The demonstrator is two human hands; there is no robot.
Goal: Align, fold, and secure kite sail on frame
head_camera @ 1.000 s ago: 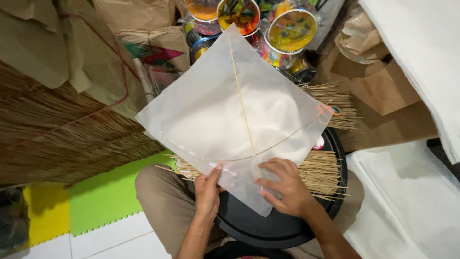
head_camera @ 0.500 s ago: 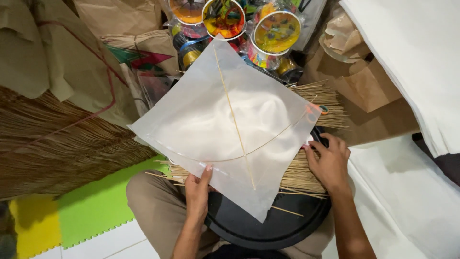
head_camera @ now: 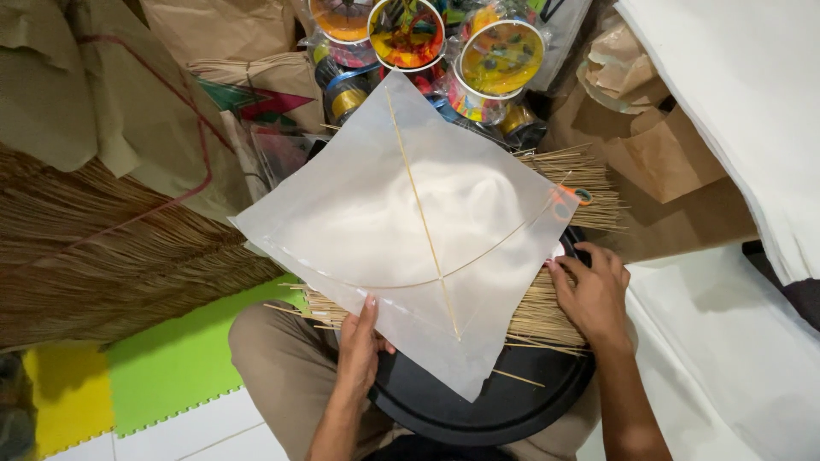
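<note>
- Kite [head_camera: 401,230], white translucent paper, diamond shape, lies flat across a round black tray [head_camera: 487,410] on the person's lap.
- Frame visible through the paper: a straight bamboo spine [head_camera: 423,218] running top corner to bottom corner, and a curved cross spar [head_camera: 478,260] bowed from side to side.
- Left hand [head_camera: 357,354]: fingers extended, flat, pinching or pressing the kite's lower left edge; thumb under the paper, so grip is light.
- Right hand [head_camera: 594,294]: loosely curled, resting on the bundle of thin bamboo sticks [head_camera: 547,312] just beside the kite's right corner; whether it holds a stick, cannot tell.
- Orange-handled scissors [head_camera: 568,198] near the right corner, partly under the paper.
- Behind: spools of coloured kite line [head_camera: 500,55], brown paper bags [head_camera: 658,154], a large stack of dry sticks [head_camera: 102,256] at left, white paper sheets [head_camera: 743,111] at right.
- Judgement: step in hand looks like securing or checking the spar end at the right corner.
- Next move likely calls for steady hold by the left while the right works the corner; thin paper could tear.
</note>
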